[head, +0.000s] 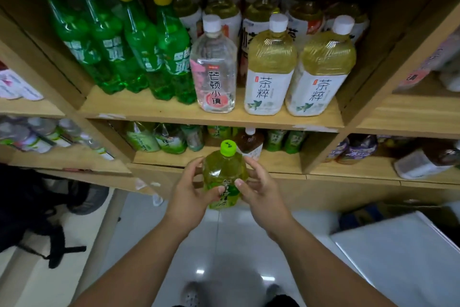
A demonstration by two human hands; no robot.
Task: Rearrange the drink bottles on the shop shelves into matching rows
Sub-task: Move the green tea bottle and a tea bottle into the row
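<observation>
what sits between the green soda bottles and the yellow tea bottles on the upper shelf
In the head view, one clear white-capped bottle stands between the green soda bottles and the yellow tea bottles.

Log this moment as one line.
left hand, right hand grip green-cap bottle | in front of lower shelf | not shelved

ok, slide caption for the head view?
A green-capped bottle gripped by the left hand and right hand before wooden shelves.

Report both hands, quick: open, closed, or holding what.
Left hand: closed, gripping the green-capped tea bottle on its left side.
Right hand: closed, gripping the same bottle on its right side.
</observation>
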